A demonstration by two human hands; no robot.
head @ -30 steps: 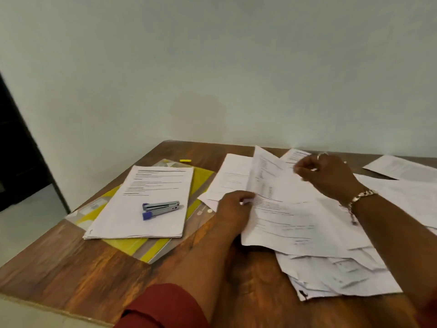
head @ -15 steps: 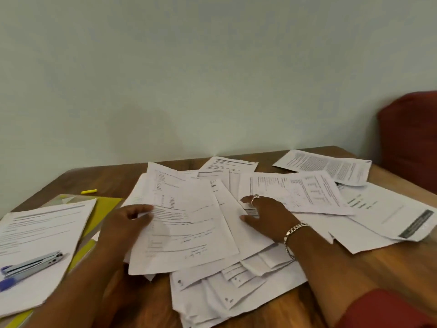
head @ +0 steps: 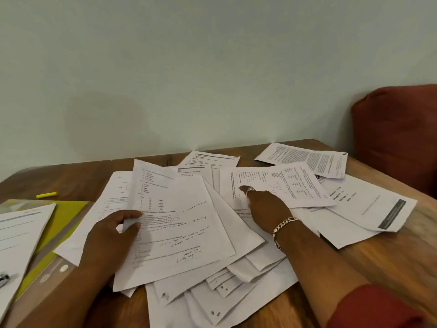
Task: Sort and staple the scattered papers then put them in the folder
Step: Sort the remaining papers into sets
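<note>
Several white printed sheets [head: 236, 275] lie scattered and overlapping across the wooden table [head: 378, 261]. My left hand [head: 111, 235] pinches the left edge of one printed sheet [head: 175, 223], thumb on top, with the sheet's top end lifted. My right hand [head: 264, 207] lies on the pile, fingers stretched toward a sheet with dense print [head: 274, 185]. At the left, a yellow folder [head: 61, 218] lies under a sorted stack of papers [head: 16, 235]. Only a tip of the stapler [head: 3, 279] shows at the left edge, on that stack.
A small yellow marker [head: 46, 194] lies on the table beyond the folder. A dark red cushion [head: 397, 136] stands at the right, beside the table's far corner. A pale wall runs right behind the table's far edge.
The view swung right, so the folder and stapler slid to the left edge. My right hand came down from the lifted sheet onto the pile and reached further toward the dense-print sheet.
</note>
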